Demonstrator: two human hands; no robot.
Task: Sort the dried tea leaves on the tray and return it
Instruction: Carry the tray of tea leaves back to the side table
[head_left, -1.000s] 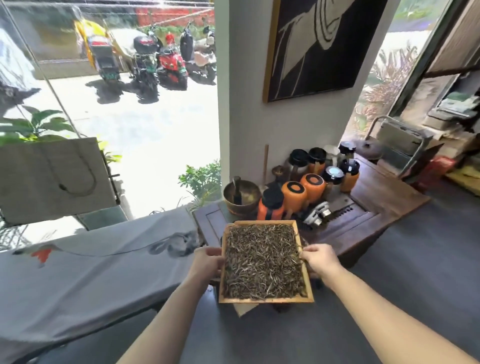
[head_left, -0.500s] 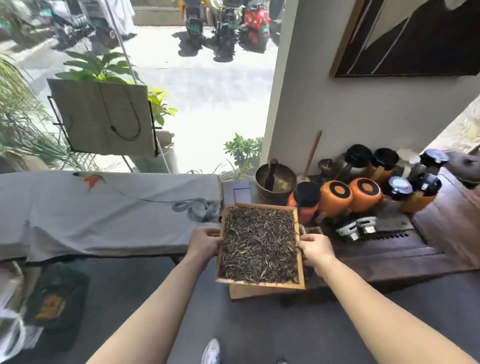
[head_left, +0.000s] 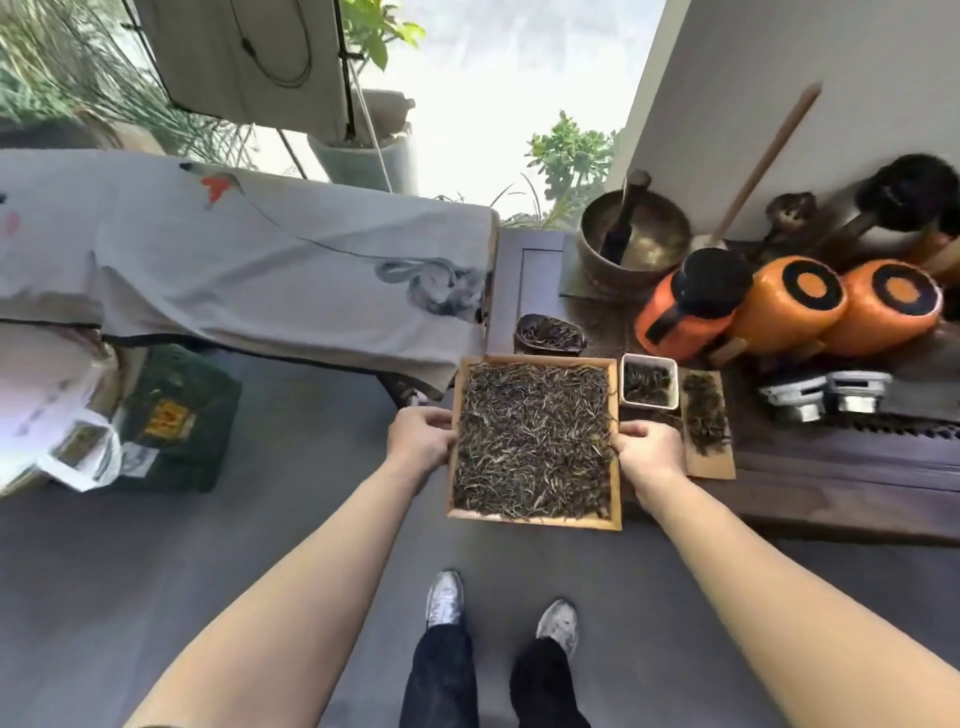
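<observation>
A square wooden tray (head_left: 535, 521) full of dried tea leaves (head_left: 535, 441) is held level in front of me, above the grey floor by the corner of the dark wooden tea table (head_left: 841, 499). My left hand (head_left: 421, 439) grips the tray's left rim. Its right rim is gripped by my right hand (head_left: 649, 449). On the table just past the tray sit a dark scoop of leaves (head_left: 549, 333), a small white square dish of leaves (head_left: 649, 384) and a wooden slat with more leaves (head_left: 706, 421).
Orange jars with black lids (head_left: 789, 306), a brass bowl (head_left: 634, 249) and two small scales (head_left: 826, 392) crowd the table's back. A grey cloth-covered bench (head_left: 234, 260) stands left, with a green box (head_left: 176, 415) and bags on the floor below it. My shoes (head_left: 498, 618) stand on grey floor.
My head has tilted down, so the floor and my shoes show now. The tray stays in both hands and has come back a little from the table, uncovering the small dishes of leaves.
</observation>
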